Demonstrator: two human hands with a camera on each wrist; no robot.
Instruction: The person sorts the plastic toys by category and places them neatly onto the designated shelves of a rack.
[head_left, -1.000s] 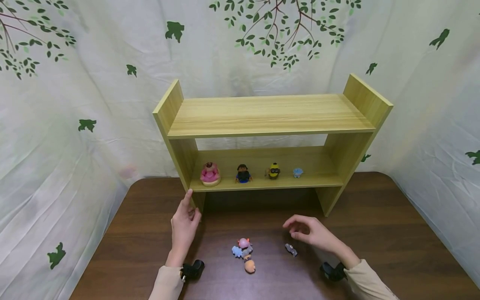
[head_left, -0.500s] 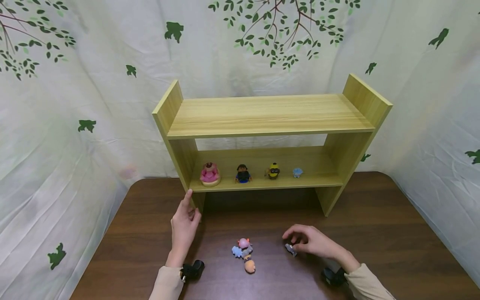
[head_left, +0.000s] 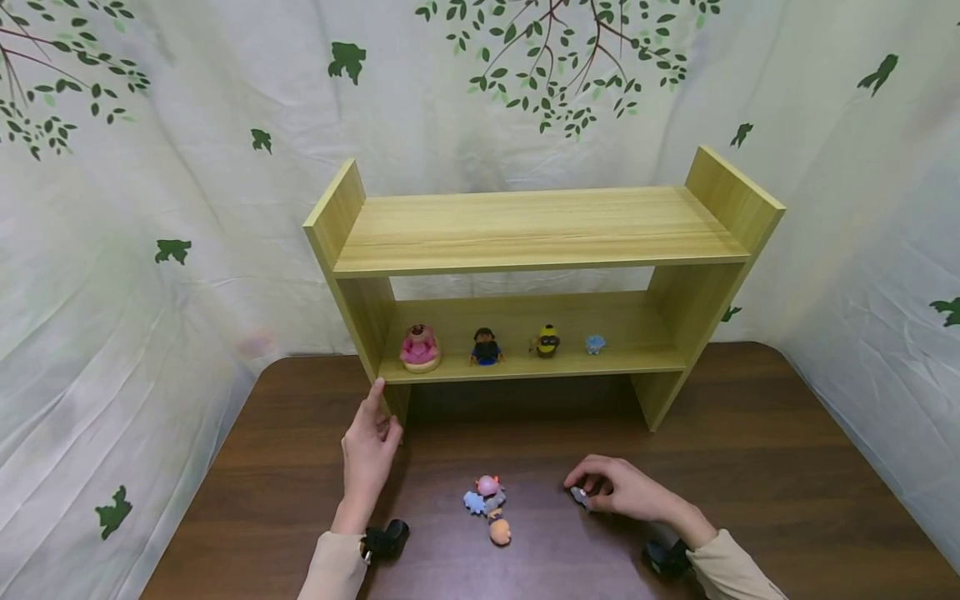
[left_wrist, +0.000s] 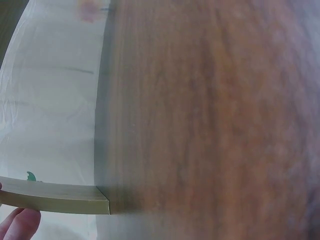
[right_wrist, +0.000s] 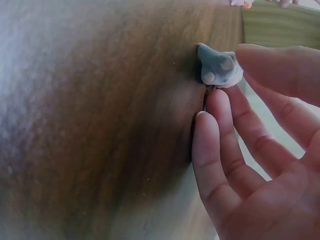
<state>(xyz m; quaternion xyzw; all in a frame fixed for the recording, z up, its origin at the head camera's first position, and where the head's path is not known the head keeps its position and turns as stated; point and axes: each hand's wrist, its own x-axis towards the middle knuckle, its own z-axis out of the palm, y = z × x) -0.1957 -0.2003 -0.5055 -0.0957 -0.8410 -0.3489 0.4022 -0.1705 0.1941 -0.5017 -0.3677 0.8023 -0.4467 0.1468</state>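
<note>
My right hand [head_left: 626, 490] is low over the table, thumb and fingertips around a small grey toy figure [head_left: 580, 495]. In the right wrist view the thumb [right_wrist: 280, 70] presses the blue-grey toy figure [right_wrist: 220, 67] from one side, with fingers below and behind it. My left hand [head_left: 369, 450] holds the left side panel of the wooden shelf [head_left: 540, 229], its index finger pointing up along the front edge. In the left wrist view fingertips show on both sides of the panel [left_wrist: 60, 197].
On the middle board stand a pink bear figure [head_left: 420, 348], a dark-haired figure [head_left: 486, 347], a yellow-and-black figure [head_left: 547, 342] and a small blue figure [head_left: 595, 344]. Several small toys, including a pink one [head_left: 487, 485] and an orange one [head_left: 499, 532], lie clustered on the brown table [head_left: 247, 500].
My right hand has come down toward me onto the small grey toy figure, and its fingers have closed around it. The left hand has kept its place on the shelf.
</note>
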